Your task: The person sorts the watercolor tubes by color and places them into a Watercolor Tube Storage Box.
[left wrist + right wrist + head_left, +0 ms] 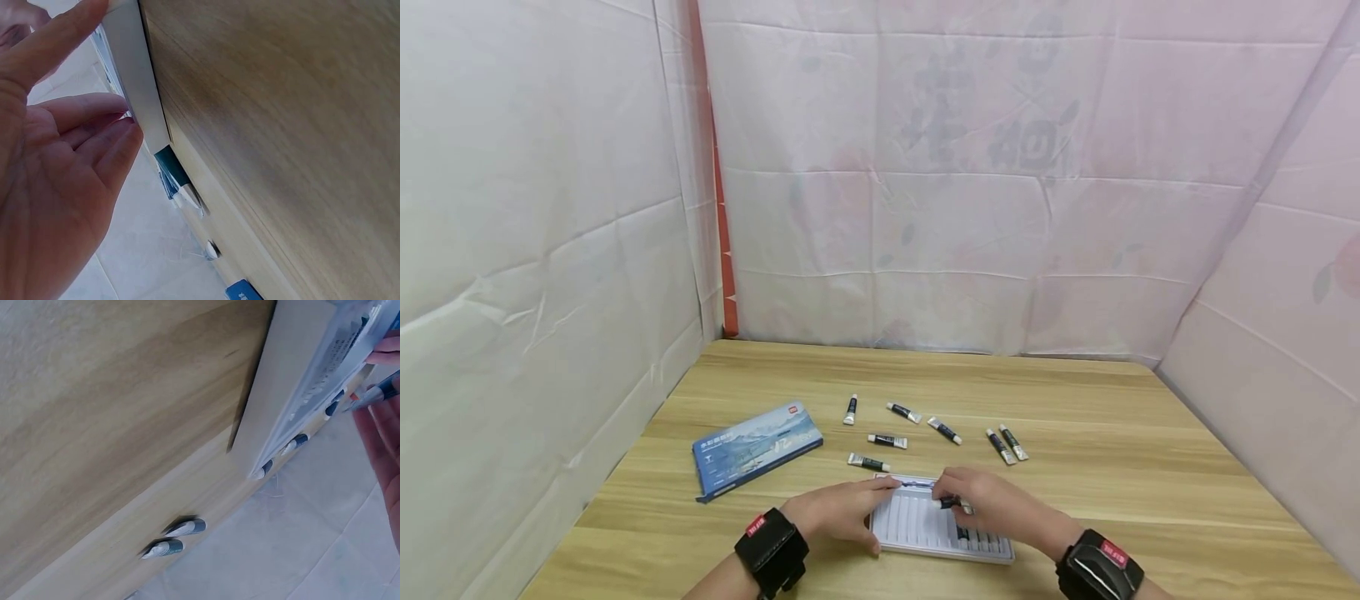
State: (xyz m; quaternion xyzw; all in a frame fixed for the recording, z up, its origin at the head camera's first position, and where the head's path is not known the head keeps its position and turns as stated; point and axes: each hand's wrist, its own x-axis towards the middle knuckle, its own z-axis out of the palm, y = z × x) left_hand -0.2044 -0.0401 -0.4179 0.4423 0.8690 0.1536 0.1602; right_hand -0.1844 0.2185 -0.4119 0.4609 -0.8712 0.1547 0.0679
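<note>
A white slotted tray [917, 518] lies near the front of the table, with several paint tubes [983, 542] in its right-hand slots. My left hand [842, 515] holds the tray's left end, its thumb at the near corner and fingers at the far corner. The left wrist view shows those fingers [115, 134] against the tray's side wall [140, 75]. Above the tray, my right hand [988, 500] pinches a dark paint tube [951, 502] with a silvery end; the right wrist view shows this tube [375, 395] partly hidden by the fingers.
Beyond the tray, several loose paint tubes [889, 442] lie scattered on the wooden table [1112, 433]. Two more tubes [1001, 447] lie side by side at the right. A blue box [756, 446] lies at the left. White sheets [955, 208] hang round the table.
</note>
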